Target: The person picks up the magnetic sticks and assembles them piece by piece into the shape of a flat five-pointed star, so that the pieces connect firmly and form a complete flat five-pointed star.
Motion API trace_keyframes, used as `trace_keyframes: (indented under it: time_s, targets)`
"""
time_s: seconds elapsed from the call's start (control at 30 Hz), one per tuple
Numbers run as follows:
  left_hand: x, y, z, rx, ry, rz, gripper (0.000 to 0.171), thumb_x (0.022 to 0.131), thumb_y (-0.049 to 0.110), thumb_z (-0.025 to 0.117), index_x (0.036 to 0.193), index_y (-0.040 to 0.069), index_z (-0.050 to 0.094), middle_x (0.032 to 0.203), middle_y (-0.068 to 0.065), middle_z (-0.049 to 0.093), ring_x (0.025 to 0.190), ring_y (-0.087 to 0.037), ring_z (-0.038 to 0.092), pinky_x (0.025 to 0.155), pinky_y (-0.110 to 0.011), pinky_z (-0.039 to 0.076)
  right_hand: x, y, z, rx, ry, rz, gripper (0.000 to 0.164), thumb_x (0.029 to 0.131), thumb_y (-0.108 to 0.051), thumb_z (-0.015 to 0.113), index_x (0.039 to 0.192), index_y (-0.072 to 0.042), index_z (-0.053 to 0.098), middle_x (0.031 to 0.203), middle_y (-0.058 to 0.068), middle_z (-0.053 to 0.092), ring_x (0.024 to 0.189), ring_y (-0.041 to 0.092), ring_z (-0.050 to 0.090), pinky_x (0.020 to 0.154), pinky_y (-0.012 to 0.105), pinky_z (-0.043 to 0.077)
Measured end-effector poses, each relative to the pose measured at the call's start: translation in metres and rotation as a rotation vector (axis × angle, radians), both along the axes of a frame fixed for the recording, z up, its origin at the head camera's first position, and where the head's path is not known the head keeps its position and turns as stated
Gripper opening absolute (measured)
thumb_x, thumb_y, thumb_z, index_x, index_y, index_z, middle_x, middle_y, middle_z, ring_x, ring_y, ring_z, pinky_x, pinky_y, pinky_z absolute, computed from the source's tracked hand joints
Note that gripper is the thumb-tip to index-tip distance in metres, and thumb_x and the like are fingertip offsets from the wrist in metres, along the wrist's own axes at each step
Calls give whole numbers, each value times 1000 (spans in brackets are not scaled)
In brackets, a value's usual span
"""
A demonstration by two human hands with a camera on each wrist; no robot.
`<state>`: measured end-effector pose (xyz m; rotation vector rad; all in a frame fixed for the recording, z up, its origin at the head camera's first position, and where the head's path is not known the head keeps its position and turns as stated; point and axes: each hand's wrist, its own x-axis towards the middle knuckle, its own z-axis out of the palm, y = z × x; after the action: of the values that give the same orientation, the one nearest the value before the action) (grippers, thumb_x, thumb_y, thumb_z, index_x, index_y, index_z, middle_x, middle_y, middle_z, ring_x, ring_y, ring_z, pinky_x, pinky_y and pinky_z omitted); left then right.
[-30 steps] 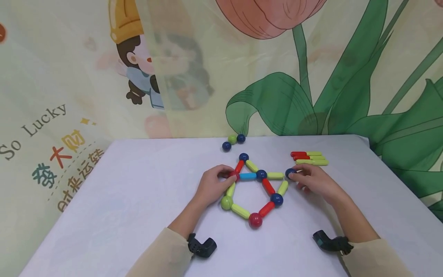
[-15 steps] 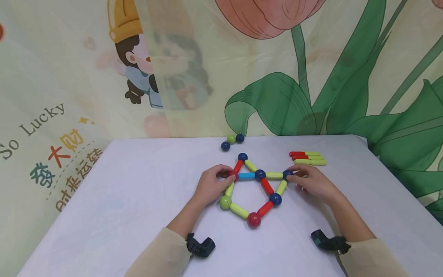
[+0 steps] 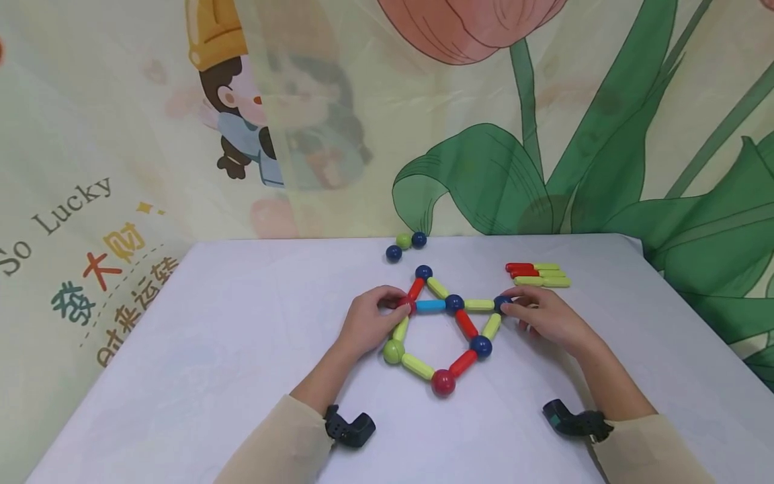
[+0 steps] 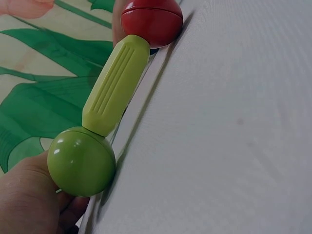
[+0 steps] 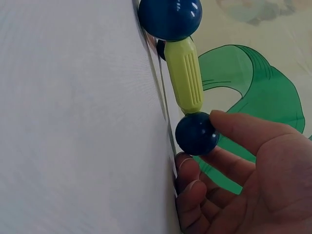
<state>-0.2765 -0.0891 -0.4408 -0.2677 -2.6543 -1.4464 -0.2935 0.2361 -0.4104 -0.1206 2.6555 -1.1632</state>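
Observation:
A flat frame of magnetic sticks and balls lies on the white cloth in the head view. At its left corner, my left hand pinches a red ball. Opposite, my right hand holds a dark blue ball between thumb and fingers. That ball meets the ends of a level yellow-green stick and a slanted one. A blue stick links the red ball to the middle blue ball. In front are a green ball and another red ball.
Two dark blue balls and a green ball sit near the table's back edge. Several loose red and yellow-green sticks lie behind my right hand. A patterned cloth backdrop hangs behind the table.
My right hand has moved slightly left, bringing the dark blue ball against the ends of two yellow-green sticks. My left hand has stayed on the red ball.

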Motion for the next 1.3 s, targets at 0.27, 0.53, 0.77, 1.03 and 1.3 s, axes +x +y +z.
trace_keyframes:
  time_s: [0.27, 0.53, 0.77, 1.03, 1.3]
  targets:
    - [1, -1, 0, 6, -3, 2, 25, 96, 24, 74, 120, 16, 73, 111, 1, 74, 106, -18, 66, 101, -41, 53, -1, 5, 0, -35, 10, 28, 51, 101, -38, 64, 139, -4, 59, 106, 13, 60, 86, 24, 57, 67, 28, 52]
    - [2, -3, 0, 4, 4, 5, 25, 96, 24, 74, 120, 16, 73, 111, 1, 74, 105, -17, 66, 100, -40, 54, -3, 8, 0, -39, 14, 57, 49, 101, -36, 64, 136, -2, 61, 103, 12, 62, 86, 24, 59, 69, 29, 53]
    - [2, -3, -1, 12, 4, -1, 24, 96, 24, 74, 119, 16, 73, 110, 1, 74, 104, -17, 66, 98, -40, 55, -3, 9, -1, -45, 7, 70, 45, 101, -35, 64, 131, -1, 63, 103, 11, 63, 87, 24, 59, 70, 30, 54]
    - [2, -2, 0, 11, 0, 0, 24, 96, 23, 74, 119, 16, 73, 110, 1, 74, 105, -18, 66, 99, -40, 54, -2, 10, -2, -35, 11, 70, 47, 100, -35, 67, 133, -2, 63, 104, 12, 64, 87, 24, 59, 70, 30, 54]
    - [3, -2, 2, 5, 3, -4, 24, 96, 23, 74, 118, 15, 73, 109, 0, 74, 104, -18, 66, 98, -40, 54, -2, 11, -1, -19, 11, 74, 52, 94, -33, 73, 135, -2, 61, 108, 13, 63, 87, 24, 60, 69, 30, 54]
